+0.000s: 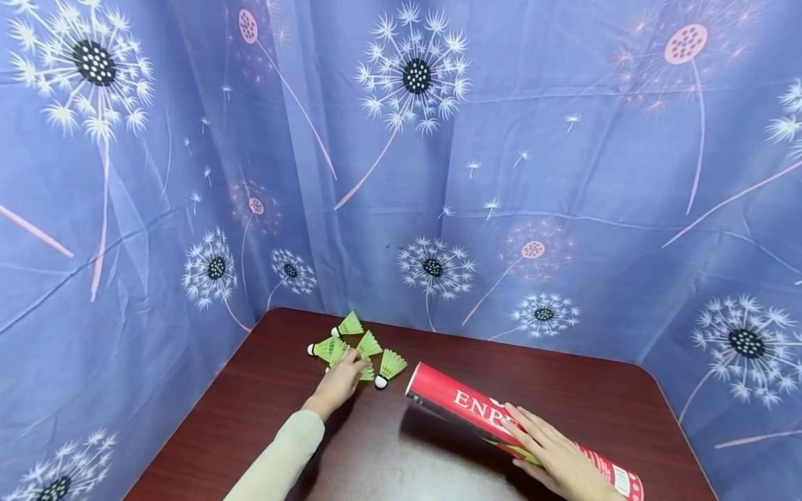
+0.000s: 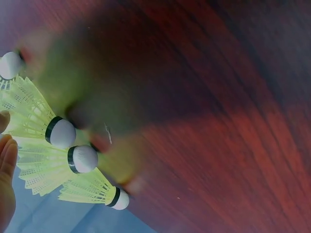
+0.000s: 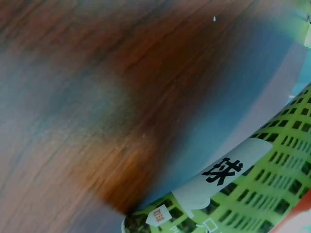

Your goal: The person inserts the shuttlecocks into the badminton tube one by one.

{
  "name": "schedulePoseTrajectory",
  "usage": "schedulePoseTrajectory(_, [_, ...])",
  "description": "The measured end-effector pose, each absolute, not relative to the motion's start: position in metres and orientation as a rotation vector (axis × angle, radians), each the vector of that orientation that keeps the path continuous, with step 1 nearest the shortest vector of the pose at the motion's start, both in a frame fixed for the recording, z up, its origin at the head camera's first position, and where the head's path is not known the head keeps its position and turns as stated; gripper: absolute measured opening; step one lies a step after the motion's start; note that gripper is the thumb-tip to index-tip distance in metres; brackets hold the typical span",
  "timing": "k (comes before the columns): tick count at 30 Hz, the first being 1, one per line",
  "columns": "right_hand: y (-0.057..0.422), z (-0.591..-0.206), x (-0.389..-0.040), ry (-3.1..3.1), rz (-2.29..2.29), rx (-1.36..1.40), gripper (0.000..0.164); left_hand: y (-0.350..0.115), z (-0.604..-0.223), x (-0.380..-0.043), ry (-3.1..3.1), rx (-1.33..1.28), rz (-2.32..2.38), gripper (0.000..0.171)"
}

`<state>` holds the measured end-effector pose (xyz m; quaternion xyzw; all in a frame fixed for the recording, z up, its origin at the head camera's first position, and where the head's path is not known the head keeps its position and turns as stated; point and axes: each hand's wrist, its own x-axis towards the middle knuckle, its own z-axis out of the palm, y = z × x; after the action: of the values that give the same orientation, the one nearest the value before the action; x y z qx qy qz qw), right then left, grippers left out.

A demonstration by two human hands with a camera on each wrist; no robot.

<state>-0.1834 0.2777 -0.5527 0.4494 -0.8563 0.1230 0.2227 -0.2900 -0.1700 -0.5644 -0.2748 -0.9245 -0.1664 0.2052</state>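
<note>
Several yellow-green shuttlecocks [image 1: 391, 365] with white heads lie in a cluster at the back left of the table. Over this cluster is my left hand [image 1: 338, 381], its fingertips at the skirt of one shuttlecock [image 2: 29, 109]; thumb and finger appear to pinch it, though the grip is partly out of frame. My right hand [image 1: 551, 456] holds a red shuttlecock tube [image 1: 441, 390] from above, fingers across it and thumb along its lower side. The tube lies slantwise, its left end raised and pointing toward the shuttlecocks. Up close, the right wrist view shows its green lattice-printed side [image 3: 252, 194].
The dark red wooden table [image 1: 376, 452] has rounded back corners and a glossy surface. Blue curtains [image 1: 532, 167] printed with dandelions hang behind it and along both sides. A shadow lies on the table beneath the tube.
</note>
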Motion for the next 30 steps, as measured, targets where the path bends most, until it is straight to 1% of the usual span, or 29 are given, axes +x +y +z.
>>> schedulePoseTrajectory(5, [0.277, -0.551, -0.183, -2.364, 0.326, 1.222, 0.076, -0.172, -0.564, -0.29, -2.586, -0.764, -0.463, 0.023])
schedulePoseTrajectory(9, [0.277, -0.551, -0.182, -2.403, 0.322, 1.213, 0.08, -0.174, -0.563, -0.29, -2.538, -0.791, -0.447, 0.019])
schedulePoseTrajectory(17, [0.277, -0.551, -0.182, -2.416, 0.287, 1.2, 0.083, -0.177, -0.559, -0.287, -2.515, -0.744, -0.456, 0.011])
schedulePoseTrajectory(20, [0.277, -0.551, -0.182, -2.428, 0.271, 1.194, 0.085, -0.178, -0.557, -0.287, -2.48, -0.746, -0.471, 0.011])
schedulePoseTrajectory(30, [0.276, -0.551, -0.181, -2.426, 0.272, 1.181, 0.085, -0.184, -0.549, -0.285, -2.322, -0.724, -0.644, 0.014])
